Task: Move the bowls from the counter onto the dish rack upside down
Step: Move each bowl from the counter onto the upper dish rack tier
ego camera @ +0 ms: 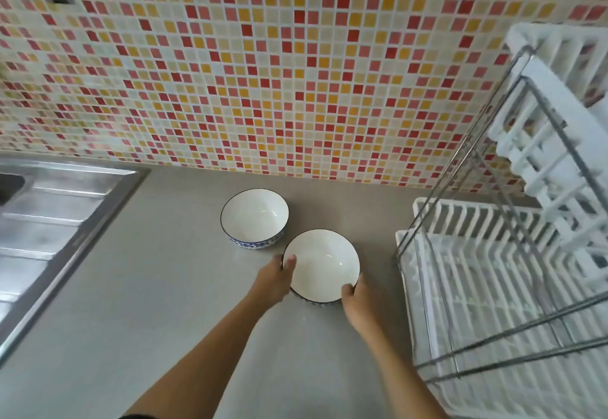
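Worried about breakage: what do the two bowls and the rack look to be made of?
Both bowls, near and far, look like glazed ceramic: glossy white insides, dark rims, blue pattern outside. The rack seems white plastic slats in a shiny metal frame.

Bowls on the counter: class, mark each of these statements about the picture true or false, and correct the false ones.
1. Both hands, left hand and right hand, grip the nearer bowl. True.
2. The farther bowl is upside down. False: it sits upright, open side up.
3. The dish rack stands to the right of the bowls. True.
4. A bowl already rests on the rack's lower tray. False: no bowl shows there.
5. The sink lies to the left. True.
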